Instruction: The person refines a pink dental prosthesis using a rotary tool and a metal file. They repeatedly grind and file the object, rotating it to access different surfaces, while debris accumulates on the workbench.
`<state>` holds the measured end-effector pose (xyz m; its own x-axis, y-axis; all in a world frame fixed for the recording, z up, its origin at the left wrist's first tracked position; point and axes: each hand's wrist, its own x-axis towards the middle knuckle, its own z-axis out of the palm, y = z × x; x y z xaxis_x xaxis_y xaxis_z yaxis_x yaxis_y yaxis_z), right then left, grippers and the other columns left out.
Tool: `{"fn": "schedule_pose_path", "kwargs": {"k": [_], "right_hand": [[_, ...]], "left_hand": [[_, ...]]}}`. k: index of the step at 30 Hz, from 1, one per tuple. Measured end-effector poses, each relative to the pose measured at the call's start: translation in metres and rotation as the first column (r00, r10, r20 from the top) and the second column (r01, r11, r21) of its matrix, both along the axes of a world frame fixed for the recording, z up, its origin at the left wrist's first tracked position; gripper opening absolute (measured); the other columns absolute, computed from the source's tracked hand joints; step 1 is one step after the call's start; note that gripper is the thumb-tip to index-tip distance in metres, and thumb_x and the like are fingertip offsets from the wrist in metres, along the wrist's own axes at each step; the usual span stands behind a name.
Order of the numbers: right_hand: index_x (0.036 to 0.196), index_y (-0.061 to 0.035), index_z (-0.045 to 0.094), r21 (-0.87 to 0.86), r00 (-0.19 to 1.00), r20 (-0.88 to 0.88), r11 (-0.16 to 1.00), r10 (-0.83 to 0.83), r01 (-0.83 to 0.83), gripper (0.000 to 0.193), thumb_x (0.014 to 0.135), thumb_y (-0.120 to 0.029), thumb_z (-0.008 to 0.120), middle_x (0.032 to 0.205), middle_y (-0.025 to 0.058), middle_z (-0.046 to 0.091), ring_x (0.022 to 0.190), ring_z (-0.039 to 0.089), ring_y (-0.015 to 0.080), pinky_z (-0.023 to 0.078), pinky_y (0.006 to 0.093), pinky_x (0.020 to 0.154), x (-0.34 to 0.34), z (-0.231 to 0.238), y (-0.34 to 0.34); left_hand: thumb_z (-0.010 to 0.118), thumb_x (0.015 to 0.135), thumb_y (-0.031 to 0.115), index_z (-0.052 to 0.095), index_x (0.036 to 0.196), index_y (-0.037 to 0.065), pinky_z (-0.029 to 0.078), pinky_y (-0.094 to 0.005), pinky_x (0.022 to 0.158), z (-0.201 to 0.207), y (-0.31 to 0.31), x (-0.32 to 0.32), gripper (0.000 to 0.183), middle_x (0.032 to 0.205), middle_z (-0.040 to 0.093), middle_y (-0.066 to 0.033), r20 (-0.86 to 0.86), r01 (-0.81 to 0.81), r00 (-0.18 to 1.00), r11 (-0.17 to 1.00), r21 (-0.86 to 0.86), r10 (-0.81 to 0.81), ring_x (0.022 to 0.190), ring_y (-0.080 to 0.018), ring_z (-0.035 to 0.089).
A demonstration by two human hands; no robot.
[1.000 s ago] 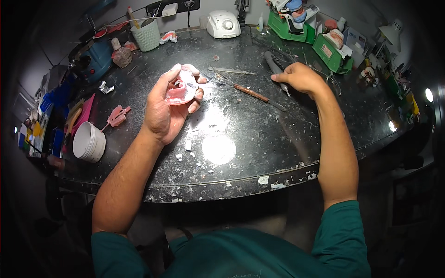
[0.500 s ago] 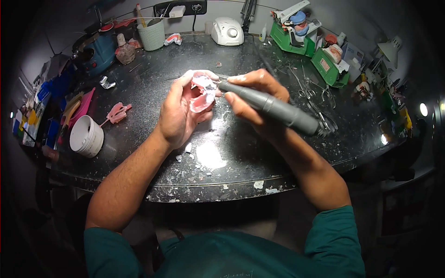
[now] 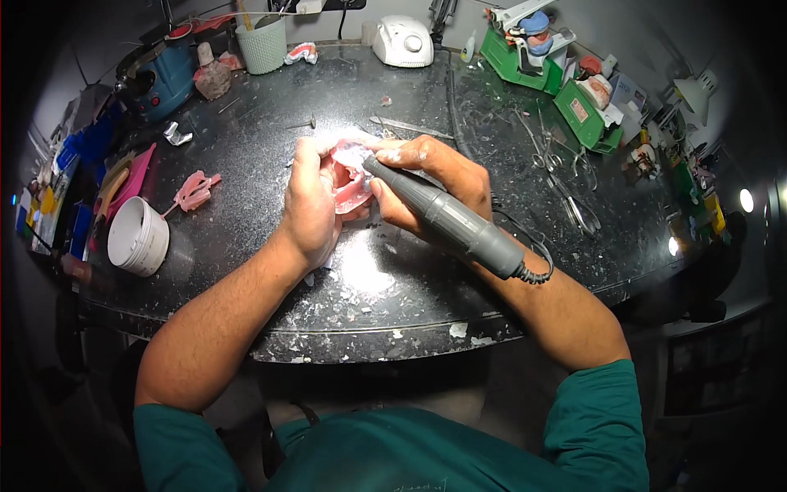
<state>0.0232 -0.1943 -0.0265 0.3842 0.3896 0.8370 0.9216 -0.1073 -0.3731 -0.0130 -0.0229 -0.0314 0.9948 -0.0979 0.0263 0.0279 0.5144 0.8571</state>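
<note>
Above the middle of the dark worktop, my left hand (image 3: 310, 201) is closed round a pink denture base (image 3: 351, 197) with white residue on it. My right hand (image 3: 438, 176) grips a grey rotary handpiece (image 3: 451, 220), its rear end and coiled cord slanting down to the right. The front of the handpiece meets the upper right part of the denture base; its bit is hidden by glare and fingers. White powder marks the fingertips of my right hand.
A white tub (image 3: 139, 238) and a pink branched piece (image 3: 195, 191) lie to the left. Behind stand a white control box (image 3: 403, 43) and a pale cup (image 3: 262, 47). Scissors-like tools (image 3: 566, 176) and green boxes (image 3: 586, 119) are at right. A metal tool (image 3: 410, 129) lies beyond my hands.
The handpiece has shifted left and its rear end has swung down and inward, over my right forearm. Its front now overlaps the denture base more. The whole view has shifted slightly.
</note>
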Motion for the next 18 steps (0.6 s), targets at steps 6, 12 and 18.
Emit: {"fn": "schedule_pose_path", "kwargs": {"k": [6, 12, 18], "right_hand": [[0.101, 0.0006, 0.069, -0.031, 1.0, -0.02, 0.999, -0.022, 0.022, 0.029, 0.075, -0.002, 0.083, 0.099, 0.0152, 0.075, 0.091, 0.075, 0.0214, 0.06, 0.0321, 0.081, -0.0012, -0.0001, 0.0001], [0.101, -0.0005, 0.069, -0.038, 0.998, -0.019, 0.998, -0.052, 0.051, 0.028, 0.076, -0.004, 0.083, 0.099, 0.0136, 0.075, 0.091, 0.075, 0.021, 0.06, 0.0316, 0.081, -0.0019, -0.0005, 0.0006], [0.097, -0.0011, 0.069, -0.063, 0.996, -0.039, 0.995, -0.076, 0.073, 0.026, 0.076, -0.008, 0.083, 0.098, 0.0141, 0.075, 0.09, 0.076, 0.0223, 0.061, 0.032, 0.079, -0.0041, 0.0008, 0.0004]], "left_hand": [[0.027, 0.101, 0.054, 0.06, 0.121, 0.01, 0.045, -0.023, 0.063, -0.0055, 0.0032, 0.0006, 0.058, 0.096, 0.066, -0.0011, 0.029, 0.009, 1.0, 0.999, 0.053, -0.011, 0.079, -0.0082, 0.06], [0.028, 0.101, 0.053, 0.06, 0.119, 0.009, 0.047, -0.0255, 0.063, -0.0028, -0.0016, -0.0009, 0.057, 0.096, 0.065, -0.0023, -0.013, -0.022, 1.0, 0.999, 0.03, 0.023, 0.081, -0.0102, 0.062], [0.029, 0.102, 0.052, 0.059, 0.117, 0.01, 0.047, -0.0251, 0.063, -0.0066, 0.0004, -0.0005, 0.054, 0.096, 0.065, -0.0035, -0.013, -0.001, 1.0, 1.0, 0.008, 0.001, 0.08, -0.0112, 0.062]]}}
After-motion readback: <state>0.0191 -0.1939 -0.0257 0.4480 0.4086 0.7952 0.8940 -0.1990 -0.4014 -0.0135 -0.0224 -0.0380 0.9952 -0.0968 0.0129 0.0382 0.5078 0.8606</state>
